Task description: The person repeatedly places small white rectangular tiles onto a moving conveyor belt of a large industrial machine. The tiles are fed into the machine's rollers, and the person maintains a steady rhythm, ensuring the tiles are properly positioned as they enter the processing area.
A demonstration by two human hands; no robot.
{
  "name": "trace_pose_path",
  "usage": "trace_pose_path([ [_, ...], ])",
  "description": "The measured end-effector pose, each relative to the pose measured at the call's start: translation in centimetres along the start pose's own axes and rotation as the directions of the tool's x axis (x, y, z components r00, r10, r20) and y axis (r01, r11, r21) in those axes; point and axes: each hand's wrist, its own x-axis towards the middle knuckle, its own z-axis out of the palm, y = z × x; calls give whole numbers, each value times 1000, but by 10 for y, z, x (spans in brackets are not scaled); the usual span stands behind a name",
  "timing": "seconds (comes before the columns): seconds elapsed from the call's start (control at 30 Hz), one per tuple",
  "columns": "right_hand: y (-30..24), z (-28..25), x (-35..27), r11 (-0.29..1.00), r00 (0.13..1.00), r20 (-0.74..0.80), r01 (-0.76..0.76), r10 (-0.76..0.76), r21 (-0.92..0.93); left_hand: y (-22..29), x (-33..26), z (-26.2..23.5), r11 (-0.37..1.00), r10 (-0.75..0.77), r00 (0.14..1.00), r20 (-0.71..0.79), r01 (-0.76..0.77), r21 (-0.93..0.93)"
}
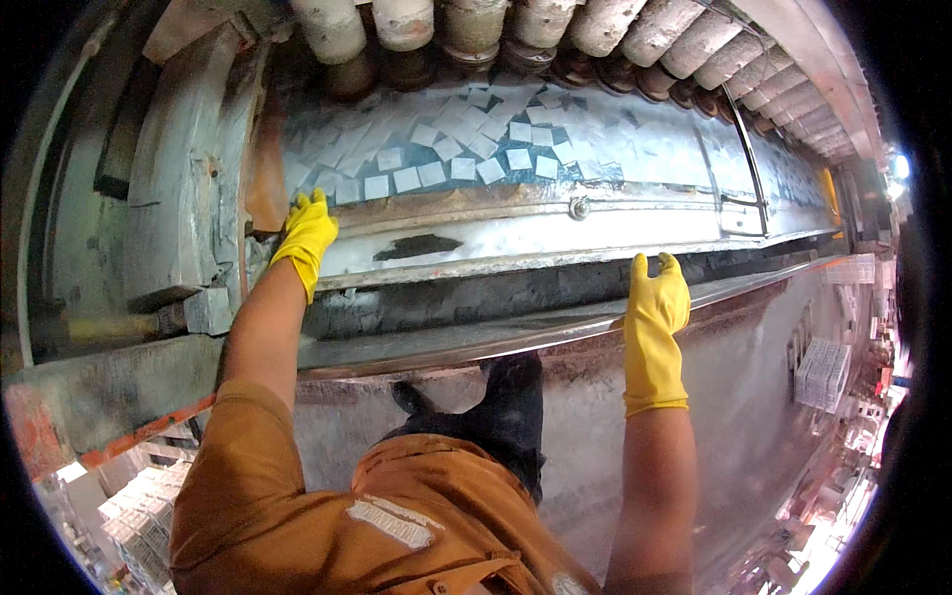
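Many small square tiles [462,169], grey-white, lie scattered and partly overlapping on a wet, dark conveyor bed [595,139]. My left hand [309,233], in a yellow rubber glove, is at the near left corner of the bed. Its fingers are slightly apart beside the nearest tiles; whether they touch one is hard to tell. Over the machine's near ledge is my right hand [657,293], also gloved in yellow. Its thumb and fingers are bent with a gap between them, and nothing shows in them.
A row of thick, dirty cylinders [535,25] hangs above the bed's far side. A pale metal rail [496,236] with a bolt [579,206] runs along the near side. A thin bent rod [751,169] crosses at the right. White crates [823,375] stand on the floor.
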Motion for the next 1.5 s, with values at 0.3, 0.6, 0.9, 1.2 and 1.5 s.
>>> trace_pose_path([
  [0.3,3,2,4,1000,1000,-13,6,-6,10,14,-6,-50,987,155,973,172,-160,14],
  [0.6,3,5,8,1000,1000,-9,18,-19,-9,9,-21,-30,987,159,987,-24,-159,-2],
  [0.9,7,6,13,1000,1000,-4,-6,6,-6,44,-40,-44,994,87,962,260,-102,44],
  [1.2,13,4,13,1000,1000,22,3,-2,-21,18,-35,-32,996,48,990,129,-38,-78],
  [1.5,21,11,33,997,997,25,66,-67,38,53,-75,-111,913,324,916,234,-238,-332],
])
